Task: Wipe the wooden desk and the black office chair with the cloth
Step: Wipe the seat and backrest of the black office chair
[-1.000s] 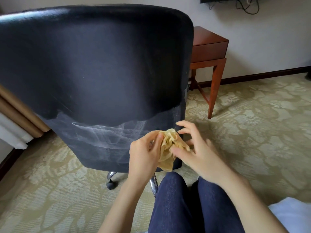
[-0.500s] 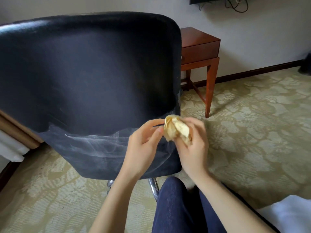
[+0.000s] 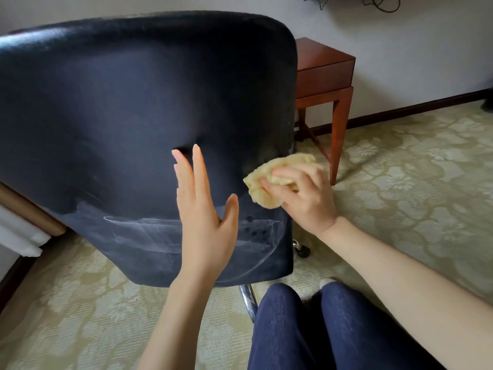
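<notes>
Bunching under the right hand's fingers (image 3: 282,174), cloth (image 3: 269,188) meets chair (image 3: 133,102).

Soft, dimmish daylight. A pale sheen runs along the chair (image 3: 120,110) top, up and left of the left hand (image 3: 205,222). The right hand (image 3: 306,198) and cloth (image 3: 264,197) look slightly smeared; frame edges bow.

One chair (image 3: 120,102), one cloth (image 3: 290,162), one desk (image 3: 324,68), two hands (image 3: 206,222) (image 3: 309,201).
</notes>
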The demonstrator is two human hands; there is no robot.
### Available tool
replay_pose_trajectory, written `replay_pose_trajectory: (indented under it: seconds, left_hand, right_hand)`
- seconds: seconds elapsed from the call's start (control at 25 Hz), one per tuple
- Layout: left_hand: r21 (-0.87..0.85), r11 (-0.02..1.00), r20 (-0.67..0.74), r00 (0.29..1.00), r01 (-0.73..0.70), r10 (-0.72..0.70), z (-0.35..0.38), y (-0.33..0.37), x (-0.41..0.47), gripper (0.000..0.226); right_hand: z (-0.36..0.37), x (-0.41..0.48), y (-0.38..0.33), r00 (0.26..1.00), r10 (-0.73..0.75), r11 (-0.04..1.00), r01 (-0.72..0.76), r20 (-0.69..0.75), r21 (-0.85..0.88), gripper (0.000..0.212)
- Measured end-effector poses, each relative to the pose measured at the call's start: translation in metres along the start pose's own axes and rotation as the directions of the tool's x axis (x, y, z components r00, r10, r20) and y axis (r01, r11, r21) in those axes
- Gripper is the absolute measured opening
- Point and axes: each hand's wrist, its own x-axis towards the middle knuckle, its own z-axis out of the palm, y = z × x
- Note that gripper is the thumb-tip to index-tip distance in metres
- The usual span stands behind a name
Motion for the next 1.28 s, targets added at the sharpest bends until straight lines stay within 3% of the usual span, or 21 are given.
replay_pose_trajectory:
  seconds: [0.08, 0.16, 0.28, 0.36, 0.44, 0.56, 0.72, 0.84, 0.96, 1.16, 1.28]
  left_hand:
    - [0.048, 0.999, 0.016, 1.000, -0.015, 0.014, 0.005, -0.003, 0.001, 0.092]
    - [0.119, 0.993, 0.033, 0.999, -0.005, 0.001, 0.007, -0.007, 0.003, 0.094]
    - [0.290, 0.956, 0.078, 0.997, -0.036, 0.014, 0.005, -0.012, 0.007, 0.097]
    - [0.388, 0.919, 0.113, 0.993, -0.077, 0.036, 0.000, -0.017, 0.008, 0.096]
    - [0.474, 0.873, 0.145, 0.988, -0.115, 0.052, -0.006, -0.022, 0.010, 0.095]
    - [0.552, 0.820, 0.174, 0.983, -0.150, 0.063, -0.009, -0.025, 0.013, 0.093]
    - [0.591, 0.791, 0.174, 0.983, -0.156, 0.064, -0.004, -0.024, 0.014, 0.090]
    - [0.596, 0.788, 0.165, 0.984, -0.152, 0.064, -0.001, -0.025, 0.016, 0.090]
    - [0.596, 0.784, 0.173, 0.981, -0.173, 0.085, 0.002, -0.025, 0.019, 0.091]
    - [0.607, 0.772, 0.186, 0.978, -0.192, 0.097, 0.007, -0.026, 0.021, 0.089]
    - [0.600, 0.773, 0.195, 0.975, -0.206, 0.109, 0.008, -0.025, 0.022, 0.089]
  right_hand:
    - [-0.001, -0.028, -0.005, 0.996, 0.044, 0.991, -0.054, 0.080, 0.120, 0.028]
    - [-0.004, -0.059, -0.006, 0.963, 0.017, 0.989, -0.056, 0.271, 0.138, 0.015]
    - [-0.012, -0.082, 0.001, 0.850, -0.127, 0.991, 0.086, 0.511, 0.103, 0.010]
    - [-0.013, -0.072, 0.002, 0.868, -0.092, 0.991, 0.034, 0.489, 0.127, 0.009]
    - [-0.011, -0.048, 0.000, 0.933, 0.018, 0.982, -0.084, 0.359, 0.169, 0.009]
    - [-0.008, -0.004, 0.009, 0.987, 0.096, 0.985, -0.112, 0.126, 0.127, 0.013]
    - [-0.001, 0.031, 0.035, 0.976, 0.154, 0.988, -0.157, -0.151, -0.009, 0.017]
    - [0.006, 0.008, 0.032, 0.947, 0.301, 0.952, -0.305, -0.109, -0.018, 0.017]
    - [0.007, -0.033, 0.023, 0.879, 0.475, 0.880, -0.475, 0.038, 0.010, 0.027]
    - [0.004, -0.066, 0.010, 0.847, 0.437, 0.897, -0.434, 0.303, -0.084, 0.040]
    - [0.000, -0.066, 0.006, 0.777, 0.455, 0.882, -0.462, 0.434, -0.097, 0.038]
